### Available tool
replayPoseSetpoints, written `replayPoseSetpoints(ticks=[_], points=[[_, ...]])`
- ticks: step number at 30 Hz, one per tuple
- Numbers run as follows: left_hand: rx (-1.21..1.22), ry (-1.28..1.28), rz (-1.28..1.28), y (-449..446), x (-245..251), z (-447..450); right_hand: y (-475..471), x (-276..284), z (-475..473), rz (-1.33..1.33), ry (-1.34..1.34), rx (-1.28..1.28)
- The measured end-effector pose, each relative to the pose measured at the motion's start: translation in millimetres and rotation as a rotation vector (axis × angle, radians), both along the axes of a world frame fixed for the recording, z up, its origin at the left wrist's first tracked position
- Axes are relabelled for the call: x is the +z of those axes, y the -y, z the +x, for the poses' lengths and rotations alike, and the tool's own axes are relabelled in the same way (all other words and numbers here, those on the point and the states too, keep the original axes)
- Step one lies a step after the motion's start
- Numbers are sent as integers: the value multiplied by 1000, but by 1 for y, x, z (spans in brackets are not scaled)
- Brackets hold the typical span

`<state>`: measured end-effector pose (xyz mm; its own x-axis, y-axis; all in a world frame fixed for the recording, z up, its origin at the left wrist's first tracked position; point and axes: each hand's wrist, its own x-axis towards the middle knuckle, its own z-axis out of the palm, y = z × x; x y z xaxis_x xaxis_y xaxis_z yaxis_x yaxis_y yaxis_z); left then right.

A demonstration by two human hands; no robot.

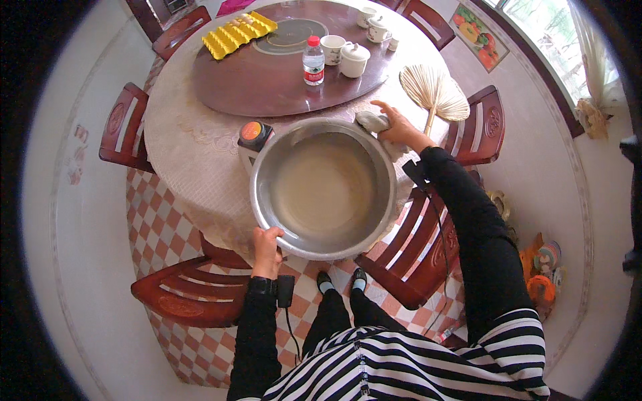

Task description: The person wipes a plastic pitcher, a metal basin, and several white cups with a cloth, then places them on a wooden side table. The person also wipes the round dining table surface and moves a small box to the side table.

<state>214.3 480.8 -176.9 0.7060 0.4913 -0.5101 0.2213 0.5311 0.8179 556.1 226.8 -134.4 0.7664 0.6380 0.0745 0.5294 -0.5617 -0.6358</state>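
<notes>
In front of me a large round metal basin (pixel 256 198) extends over the near edge of the table. Cloudy, pale liquid (pixel 323 185) appears to lie inside it. The near-left rim is gripped by my left hand (pixel 267 250), with the thumb on top and the other fingers mostly hidden below. At the far-right rim, my right hand (pixel 401 128) holds a crumpled grey cloth (pixel 371 121), its index finger stretched out. Just left of the basin stands a box-like container with a dark top and an orange round label (pixel 251 131), partly covered by the rim.
The round table wears a pale tablecloth (pixel 185 165) and carries a brown turntable (pixel 241 85). On it are a yellow egg tray (pixel 235 37), a red-capped water bottle (pixel 314 62) and several white cups (pixel 355 60). A woven fan (pixel 434 92) lies right. Wooden chairs (pixel 195 295) surround the table.
</notes>
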Motion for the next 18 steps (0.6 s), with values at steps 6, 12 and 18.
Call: replayPoseSetpoints(ticks=[6,12,18], points=[[-13,-221,57,3,17,6,50,37,-28,246,-298,-87],[27,-96,67,-6,-14,11,104,98,-104,709,-513,-293],[81,-11,-78,-6,-30,11,159,133,-213,1118,-805,-533]])
